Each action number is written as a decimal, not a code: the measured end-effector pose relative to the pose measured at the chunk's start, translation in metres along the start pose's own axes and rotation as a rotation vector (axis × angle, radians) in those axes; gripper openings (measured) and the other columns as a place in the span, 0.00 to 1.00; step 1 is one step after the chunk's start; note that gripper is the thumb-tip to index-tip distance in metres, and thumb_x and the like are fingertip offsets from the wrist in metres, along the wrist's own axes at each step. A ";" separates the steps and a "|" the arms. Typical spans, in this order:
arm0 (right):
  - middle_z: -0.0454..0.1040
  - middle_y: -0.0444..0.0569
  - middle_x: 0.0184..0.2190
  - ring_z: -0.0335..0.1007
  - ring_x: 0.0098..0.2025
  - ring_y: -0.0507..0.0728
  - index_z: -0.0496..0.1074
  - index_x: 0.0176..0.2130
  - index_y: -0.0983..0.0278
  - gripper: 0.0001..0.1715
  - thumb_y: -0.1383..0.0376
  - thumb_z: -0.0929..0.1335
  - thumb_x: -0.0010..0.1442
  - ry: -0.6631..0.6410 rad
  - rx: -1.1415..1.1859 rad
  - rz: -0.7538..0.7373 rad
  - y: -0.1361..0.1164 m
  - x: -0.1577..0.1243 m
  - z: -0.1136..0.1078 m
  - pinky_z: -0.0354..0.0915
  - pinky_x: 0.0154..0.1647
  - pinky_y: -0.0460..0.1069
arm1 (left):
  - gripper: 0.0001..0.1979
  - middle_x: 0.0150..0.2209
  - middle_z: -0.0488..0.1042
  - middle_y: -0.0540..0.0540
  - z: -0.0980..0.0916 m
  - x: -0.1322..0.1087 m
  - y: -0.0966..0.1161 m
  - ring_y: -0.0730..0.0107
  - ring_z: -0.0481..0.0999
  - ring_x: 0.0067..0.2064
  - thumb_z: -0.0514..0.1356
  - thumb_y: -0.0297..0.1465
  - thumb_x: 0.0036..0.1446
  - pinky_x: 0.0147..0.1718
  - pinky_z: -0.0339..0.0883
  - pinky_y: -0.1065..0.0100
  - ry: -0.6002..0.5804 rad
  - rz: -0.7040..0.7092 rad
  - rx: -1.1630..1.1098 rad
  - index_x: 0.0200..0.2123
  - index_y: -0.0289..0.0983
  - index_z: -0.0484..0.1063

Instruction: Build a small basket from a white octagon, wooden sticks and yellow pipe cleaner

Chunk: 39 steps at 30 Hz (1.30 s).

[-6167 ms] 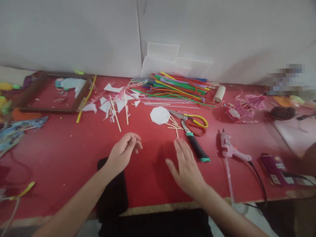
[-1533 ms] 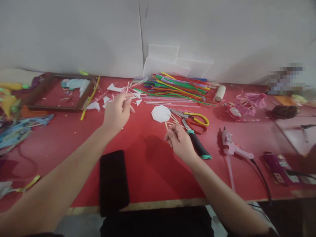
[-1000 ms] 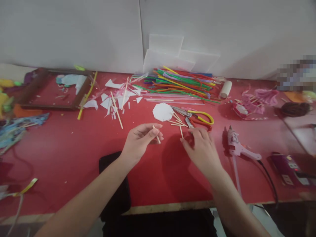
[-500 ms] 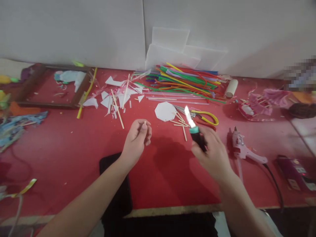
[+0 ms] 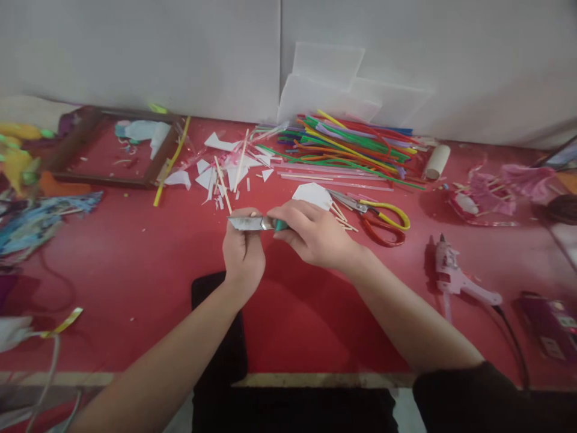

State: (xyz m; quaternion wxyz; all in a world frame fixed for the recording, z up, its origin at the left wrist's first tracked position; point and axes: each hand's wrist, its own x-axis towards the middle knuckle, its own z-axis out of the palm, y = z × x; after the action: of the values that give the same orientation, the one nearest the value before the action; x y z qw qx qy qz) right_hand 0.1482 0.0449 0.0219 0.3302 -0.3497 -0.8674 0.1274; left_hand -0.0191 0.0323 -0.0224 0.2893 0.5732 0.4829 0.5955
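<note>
My right hand (image 5: 315,236) grips a knife by its teal and black handle, and the blade (image 5: 247,223) points left across the top of my left hand (image 5: 243,252). My left hand is closed in a pinch around a short thin wooden stick, whose tip (image 5: 253,213) just shows above the blade. Both hands meet above the red table (image 5: 148,258). A white octagon of card (image 5: 312,195) lies just behind my right hand, with several short sticks (image 5: 342,216) beside it.
Yellow and red scissors (image 5: 376,213) lie right of the octagon. A pink glue gun (image 5: 453,279) sits further right. Coloured straws (image 5: 347,150) are piled at the back, white scraps and sticks (image 5: 225,171) to their left, a wooden frame (image 5: 106,147) far left, a black phone (image 5: 219,337) near the front edge.
My right hand picked the knife up off the table and swung its blade left onto the stick. My left hand fetched a stick from the scraps and brought it to the middle.
</note>
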 end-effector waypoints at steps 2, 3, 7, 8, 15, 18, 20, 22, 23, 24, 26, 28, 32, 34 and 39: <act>0.78 0.55 0.41 0.73 0.41 0.59 0.68 0.50 0.65 0.13 0.62 0.61 0.70 0.024 -0.005 -0.040 0.001 0.001 -0.002 0.68 0.42 0.53 | 0.03 0.33 0.73 0.51 0.001 0.000 -0.001 0.72 0.74 0.33 0.57 0.28 0.62 0.34 0.69 0.68 -0.015 0.041 -0.003 0.39 0.41 0.69; 0.77 0.54 0.40 0.72 0.40 0.59 0.68 0.50 0.64 0.13 0.62 0.61 0.70 0.026 -0.008 -0.046 0.001 0.001 -0.003 0.68 0.41 0.52 | 0.04 0.33 0.73 0.51 0.001 0.000 -0.001 0.72 0.74 0.34 0.57 0.27 0.62 0.34 0.70 0.69 -0.022 0.046 -0.022 0.39 0.41 0.69; 0.77 0.54 0.39 0.71 0.39 0.59 0.67 0.50 0.64 0.13 0.61 0.60 0.70 0.016 -0.035 -0.032 -0.002 0.001 -0.007 0.66 0.38 0.53 | 0.08 0.35 0.73 0.51 0.003 -0.002 -0.003 0.72 0.75 0.36 0.57 0.24 0.59 0.37 0.72 0.69 -0.034 0.023 -0.135 0.40 0.42 0.71; 0.77 0.53 0.39 0.71 0.39 0.59 0.67 0.50 0.64 0.14 0.61 0.60 0.70 0.014 -0.040 -0.026 -0.002 0.001 -0.007 0.66 0.38 0.53 | 0.10 0.35 0.73 0.51 0.003 -0.003 -0.004 0.72 0.76 0.37 0.57 0.23 0.59 0.38 0.72 0.68 -0.039 0.015 -0.150 0.40 0.43 0.71; 0.77 0.51 0.38 0.70 0.37 0.57 0.68 0.49 0.63 0.13 0.61 0.60 0.70 0.002 -0.048 -0.004 0.000 0.000 -0.008 0.63 0.35 0.51 | 0.13 0.36 0.74 0.51 0.000 -0.005 -0.004 0.72 0.74 0.36 0.56 0.21 0.56 0.38 0.70 0.69 -0.053 -0.014 -0.086 0.41 0.43 0.72; 0.76 0.51 0.37 0.69 0.35 0.57 0.69 0.49 0.63 0.13 0.61 0.61 0.70 -0.002 -0.034 -0.005 0.001 0.000 -0.009 0.63 0.34 0.51 | 0.11 0.35 0.74 0.51 0.000 -0.005 -0.002 0.72 0.74 0.35 0.56 0.22 0.57 0.36 0.69 0.68 -0.054 -0.013 -0.065 0.40 0.42 0.72; 0.76 0.51 0.36 0.69 0.35 0.56 0.69 0.49 0.64 0.13 0.61 0.61 0.70 -0.005 -0.010 -0.008 0.000 -0.001 -0.010 0.63 0.34 0.51 | 0.09 0.34 0.73 0.51 0.000 -0.004 -0.001 0.72 0.73 0.34 0.56 0.23 0.58 0.35 0.69 0.68 -0.058 -0.017 -0.064 0.39 0.42 0.71; 0.76 0.50 0.35 0.68 0.34 0.56 0.69 0.49 0.63 0.13 0.61 0.61 0.69 -0.005 0.012 -0.006 -0.001 -0.001 -0.010 0.62 0.33 0.50 | 0.08 0.33 0.72 0.51 0.000 -0.003 0.000 0.72 0.72 0.32 0.57 0.24 0.59 0.34 0.68 0.68 -0.069 -0.012 -0.060 0.38 0.42 0.71; 0.75 0.49 0.35 0.68 0.33 0.55 0.69 0.48 0.63 0.13 0.61 0.61 0.69 -0.007 0.023 -0.005 -0.001 -0.001 -0.010 0.62 0.33 0.50 | 0.07 0.32 0.72 0.51 -0.001 -0.003 0.002 0.72 0.71 0.32 0.57 0.24 0.59 0.33 0.67 0.69 -0.075 -0.005 -0.050 0.38 0.42 0.71; 0.75 0.49 0.35 0.68 0.33 0.55 0.69 0.49 0.62 0.13 0.60 0.61 0.69 -0.011 0.034 -0.003 -0.001 -0.001 -0.010 0.62 0.33 0.49 | 0.07 0.31 0.71 0.52 -0.001 -0.003 0.004 0.73 0.70 0.31 0.56 0.24 0.61 0.32 0.66 0.69 -0.079 0.014 -0.040 0.37 0.42 0.70; 0.77 0.49 0.37 0.70 0.35 0.55 0.69 0.49 0.62 0.12 0.61 0.62 0.69 -0.006 0.038 0.049 0.001 -0.001 -0.011 0.62 0.34 0.49 | 0.06 0.30 0.70 0.52 -0.003 -0.003 0.009 0.73 0.69 0.30 0.55 0.26 0.64 0.31 0.64 0.69 -0.094 0.097 -0.013 0.36 0.42 0.70; 0.78 0.50 0.40 0.72 0.37 0.56 0.70 0.47 0.61 0.11 0.62 0.63 0.68 0.035 0.008 0.181 0.007 -0.001 -0.013 0.62 0.34 0.49 | 0.09 0.29 0.68 0.51 -0.003 -0.003 0.014 0.72 0.67 0.30 0.52 0.28 0.68 0.32 0.63 0.69 -0.120 0.203 0.011 0.34 0.41 0.69; 0.77 0.47 0.37 0.71 0.34 0.54 0.69 0.46 0.61 0.09 0.61 0.63 0.68 0.202 0.038 0.377 0.017 -0.002 -0.019 0.60 0.33 0.48 | 0.12 0.32 0.73 0.48 -0.001 -0.001 0.016 0.68 0.73 0.36 0.49 0.35 0.71 0.42 0.66 0.63 -0.161 0.120 -0.088 0.35 0.42 0.68; 0.74 0.45 0.32 0.68 0.30 0.52 0.68 0.46 0.61 0.11 0.58 0.62 0.69 0.250 0.132 0.383 0.017 -0.001 -0.020 0.60 0.32 0.48 | 0.09 0.34 0.77 0.48 0.001 0.002 0.012 0.65 0.76 0.41 0.52 0.39 0.70 0.48 0.66 0.60 -0.164 -0.074 -0.227 0.39 0.43 0.67; 0.71 0.43 0.31 0.64 0.28 0.51 0.67 0.47 0.61 0.19 0.50 0.61 0.69 0.252 0.291 0.429 0.013 0.000 -0.015 0.60 0.32 0.48 | 0.12 0.39 0.76 0.50 0.005 0.009 0.005 0.70 0.75 0.40 0.64 0.42 0.60 0.47 0.67 0.66 -0.189 -0.420 -0.508 0.33 0.42 0.68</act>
State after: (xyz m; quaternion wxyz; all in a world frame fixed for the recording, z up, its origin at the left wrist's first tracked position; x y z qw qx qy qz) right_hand 0.1651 0.0543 0.0272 0.4478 -0.4871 -0.6983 0.2731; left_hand -0.0145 0.0396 -0.0150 0.5825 0.4236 0.3978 0.5683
